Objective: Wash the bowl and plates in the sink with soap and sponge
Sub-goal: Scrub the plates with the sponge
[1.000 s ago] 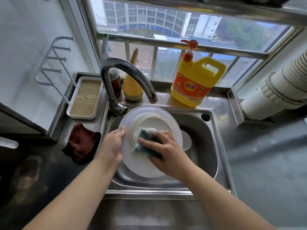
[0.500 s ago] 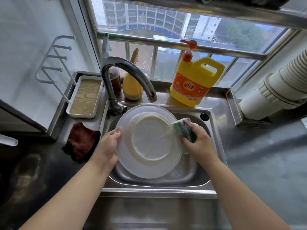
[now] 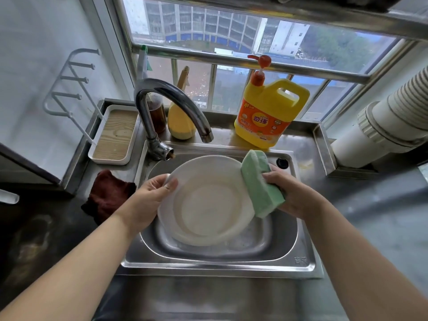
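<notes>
Plate (image 3: 208, 205), white, held tilted over the sink (image 3: 298, 258); left hand (image 3: 148, 200) pinches its left rim, thumb on the face. Right hand (image 3: 294, 193) grips a green sponge (image 3: 261, 184) against the right rim. Step in hand, apparently: scrubbing the rim. Next move likely calls for turning the plate. Sink basin holds suds; other dishes are not visible. Soap jug (image 3: 268, 114) stands behind.

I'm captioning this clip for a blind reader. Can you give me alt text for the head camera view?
Over a steel sink, the left hand holds a white plate by its rim while the right hand presses a green sponge against its opposite edge. A yellow soap jug stands behind on the sill.
</notes>
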